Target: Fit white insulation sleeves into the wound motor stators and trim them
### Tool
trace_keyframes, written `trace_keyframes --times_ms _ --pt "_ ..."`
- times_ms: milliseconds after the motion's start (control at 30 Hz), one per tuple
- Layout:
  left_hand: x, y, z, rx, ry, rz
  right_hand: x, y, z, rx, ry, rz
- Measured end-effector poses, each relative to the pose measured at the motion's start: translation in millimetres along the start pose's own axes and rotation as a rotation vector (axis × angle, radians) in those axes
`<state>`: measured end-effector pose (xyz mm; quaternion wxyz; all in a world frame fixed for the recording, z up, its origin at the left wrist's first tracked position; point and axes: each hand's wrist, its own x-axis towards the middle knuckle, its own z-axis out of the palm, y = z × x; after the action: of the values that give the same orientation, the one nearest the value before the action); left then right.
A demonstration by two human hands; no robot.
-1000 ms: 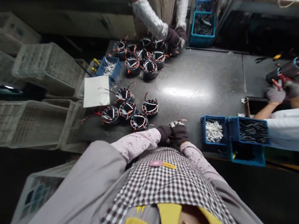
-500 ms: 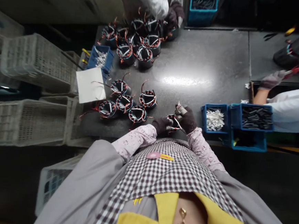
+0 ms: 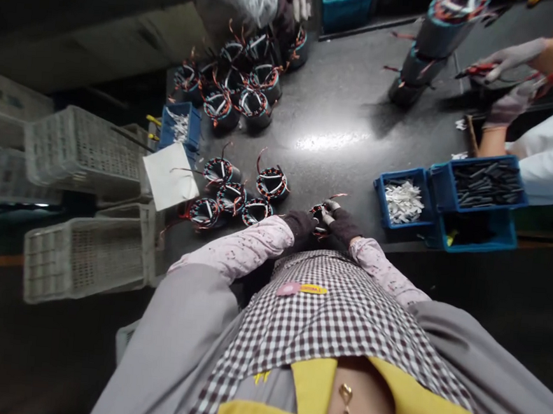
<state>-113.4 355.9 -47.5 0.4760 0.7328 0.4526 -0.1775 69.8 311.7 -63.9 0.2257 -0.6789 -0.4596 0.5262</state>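
Hands, left hand (image 3: 300,225), right hand (image 3: 342,225), one stator (image 3: 320,214) between, four stators (image 3: 239,194) beside.

We are seeing overhead light glaring off the dark grey matte worktop (image 3: 332,138), while dim corners are darkening, edges are bending, and distant parts are blurring.

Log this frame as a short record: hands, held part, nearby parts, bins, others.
left hand: dark glove, gripping the wound stator
right hand: dark glove, on the same stator, pale fingertip at its rim
held part: wound stator, red leads, at the table's near edge
nearby parts: group of stators left of the hands
bins: blue bin of white slips; blue bin of dark sleeves
table: dark
others: co-worker's gloved hand at far right
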Motion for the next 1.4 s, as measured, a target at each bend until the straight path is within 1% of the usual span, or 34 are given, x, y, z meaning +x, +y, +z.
trace_keyframes --times_ms 100,167,267,333,433,533,600,700,833,900,1000,1067,1133,1233,1333,1400 --pt "-3 1 -3.3 -0.093 -0.01 -0.019 2 0 2 0.005 0.012 0.028" --pt "-8 2 -4.2 -0.192 0.011 -0.002 2 0 5 0.029 0.019 0.048" --pt "-15 3 -7.3 -0.348 0.09 0.033 -1 -1 8 0.086 0.03 0.07" --pt "-17 3 -10.2 -0.41 0.158 0.025 -4 -3 5 0.144 0.018 0.068" --pt "-22 2 -10.1 -0.421 0.228 -0.025 -11 -8 -6 0.238 -0.03 0.036" --pt "-29 4 -2.0 -0.346 0.253 -0.065 -18 -13 -17 0.291 -0.085 0.006" --pt "-30 8 4.3 -0.267 0.244 -0.09 -17 -13 -19 0.297 -0.106 0.002" --pt "-26 11 9.2 -0.194 0.179 -0.125 -10 -7 -15 0.275 -0.089 0.022" --pt "-19 7 5.6 -0.248 0.095 -0.124 -3 5 -7 0.255 -0.037 0.075" --pt "-17 5 0.1 -0.335 0.094 -0.104 -2 9 -4 0.263 -0.024 0.091" --pt "-14 2 -13.0 -0.543 0.142 -0.053 -4 11 -2 0.29 -0.006 0.11" --pt "-11 1 -22.3 -0.703 0.188 -0.009 -7 8 -5 0.335 -0.009 0.112" --pt "-10 1 -27.6 -0.844 0.217 0.036 -12 1 -11 0.393 -0.038 0.091" --pt "-10 4 -22.3 -1.009 0.189 0.112 -20 -18 -24 0.459 -0.104 0.026" --pt "-7 13 -7.1 -1.142 0.14 0.189 -24 -40 -32 0.49 -0.183 -0.041" --pt "-2 18 0.9 -1.208 0.102 0.214 -24 -49 -37 0.468 -0.255 -0.071"
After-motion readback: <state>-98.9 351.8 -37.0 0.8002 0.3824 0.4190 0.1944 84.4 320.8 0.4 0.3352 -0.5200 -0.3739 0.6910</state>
